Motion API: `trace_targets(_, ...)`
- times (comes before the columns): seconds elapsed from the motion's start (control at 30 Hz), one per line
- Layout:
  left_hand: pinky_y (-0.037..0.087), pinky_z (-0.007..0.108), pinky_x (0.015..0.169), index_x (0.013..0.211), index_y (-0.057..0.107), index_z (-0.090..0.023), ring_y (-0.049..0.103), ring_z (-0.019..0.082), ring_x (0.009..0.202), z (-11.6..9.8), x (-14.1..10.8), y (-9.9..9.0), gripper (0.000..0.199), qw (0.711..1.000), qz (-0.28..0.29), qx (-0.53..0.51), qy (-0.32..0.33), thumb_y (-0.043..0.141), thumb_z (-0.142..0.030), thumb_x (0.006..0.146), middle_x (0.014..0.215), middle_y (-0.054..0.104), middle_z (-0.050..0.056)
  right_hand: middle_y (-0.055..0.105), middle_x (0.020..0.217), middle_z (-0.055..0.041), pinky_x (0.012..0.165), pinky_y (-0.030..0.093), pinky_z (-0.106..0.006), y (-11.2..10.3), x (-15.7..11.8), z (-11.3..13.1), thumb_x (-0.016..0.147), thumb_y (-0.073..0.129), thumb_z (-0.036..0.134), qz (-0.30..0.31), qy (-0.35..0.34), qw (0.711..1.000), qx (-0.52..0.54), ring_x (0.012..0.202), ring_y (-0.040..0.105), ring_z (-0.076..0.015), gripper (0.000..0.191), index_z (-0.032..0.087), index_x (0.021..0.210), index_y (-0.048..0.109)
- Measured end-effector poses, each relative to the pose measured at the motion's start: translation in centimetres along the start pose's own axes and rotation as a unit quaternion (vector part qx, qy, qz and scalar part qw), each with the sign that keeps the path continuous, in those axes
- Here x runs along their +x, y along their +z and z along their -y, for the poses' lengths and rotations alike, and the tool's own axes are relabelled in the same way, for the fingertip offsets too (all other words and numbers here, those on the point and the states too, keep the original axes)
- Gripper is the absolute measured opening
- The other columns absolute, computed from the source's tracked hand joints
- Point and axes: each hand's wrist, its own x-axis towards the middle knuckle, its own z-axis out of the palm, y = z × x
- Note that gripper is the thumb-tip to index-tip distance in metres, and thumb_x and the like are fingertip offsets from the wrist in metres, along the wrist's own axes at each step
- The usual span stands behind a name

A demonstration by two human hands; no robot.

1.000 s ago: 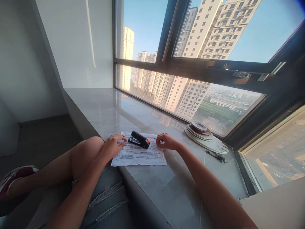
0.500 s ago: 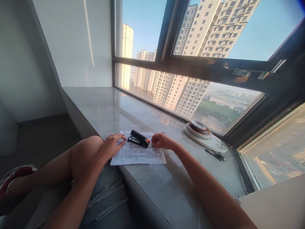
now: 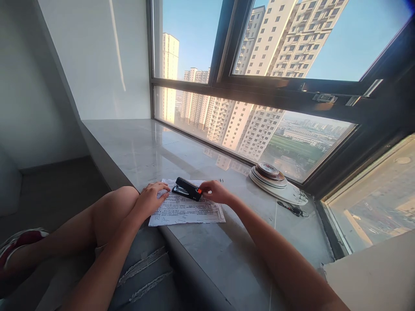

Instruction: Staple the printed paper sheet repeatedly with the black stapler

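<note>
A black stapler (image 3: 187, 189) with an orange-red part at its right end rests on printed paper (image 3: 191, 214), its upper arm raised from the base at the left end. My left hand (image 3: 153, 197) lies over the paper's left edge, fingers stretched out and apart, close to the stapler's left end but not gripping it. At the other end, my right hand (image 3: 214, 191) has its fingers curled in a pinch at the orange-red part. The fingertips are partly hidden there, so whether they also hold something small cannot be seen.
Tiny pieces (image 3: 221, 180) lie behind my right hand on the glossy grey sill (image 3: 129, 142). To the right are stacked plates (image 3: 269, 177) and a key ring with keys (image 3: 295, 211). The window (image 3: 223, 125) borders the far side; the sill's front edge (image 3: 191, 263) runs near my legs.
My right hand has moved left, from beside the stapler to its orange-red end. The left hand keeps its place by the paper. The whole view has shifted slightly.
</note>
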Motion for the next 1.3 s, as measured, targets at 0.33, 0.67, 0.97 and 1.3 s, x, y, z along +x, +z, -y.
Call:
trace_targets(0.33, 0.043, 0.044, 0.107, 0.104, 0.073, -0.027, 0.054, 0.030, 0.126, -0.7, -0.1, -0.4, 0.028, 1.000, 0.001, 0.005, -0.008, 0.052, -0.039, 0.090, 0.129, 0.067, 0.005, 0.070, 0.096, -0.0037, 0.077, 0.046, -0.029, 3.7, 0.1, 2.4, 0.082, 0.070, 0.037, -0.083, -0.015, 0.996, -0.013, 0.082, 0.061, -0.0190, 0.046, 0.023, 0.125, 0.060)
trace_targets(0.67, 0.044, 0.044, 0.107, 0.109, 0.075, -0.029, 0.055, 0.029, 0.126, -0.1, 0.2, -0.1, 0.031, 1.000, 0.005, 0.016, 0.014, 0.053, -0.042, 0.091, 0.131, 0.067, 0.004, 0.066, 0.089, 0.0007, 0.066, 0.043, -0.024, -0.2, -1.1, 0.7, 0.074, 0.073, 0.030, 0.026, -0.053, 0.998, 0.023, 0.072, 0.055, -0.0137, 0.037, 0.020, 0.109, 0.064)
trace_targets(0.97, 0.044, 0.043, 0.106, 0.109, 0.072, -0.025, 0.056, 0.028, 0.122, -0.2, 0.4, 0.1, 0.028, 0.999, 0.008, 0.041, 0.009, 0.050, -0.031, 0.093, 0.131, 0.066, 0.007, 0.068, 0.097, -0.0029, 0.075, 0.045, -0.028, 2.4, -0.6, 2.3, 0.080, 0.071, 0.031, -0.063, -0.075, 0.995, -0.013, 0.084, 0.061, -0.0185, 0.033, 0.021, 0.110, 0.063)
trace_targets(1.3, 0.043, 0.039, 0.110, 0.124, 0.067, -0.021, 0.056, 0.023, 0.128, -6.8, 2.8, 3.7, 0.043, 0.999, -0.013, -0.031, 0.003, 0.042, -0.009, 0.091, 0.138, 0.060, 0.010, 0.067, 0.093, -0.0041, 0.075, 0.048, -0.033, -0.2, -0.9, -1.3, 0.082, 0.067, 0.044, -0.304, 0.029, 0.946, 0.110, 0.084, 0.061, -0.0225, 0.041, 0.020, 0.113, 0.059)
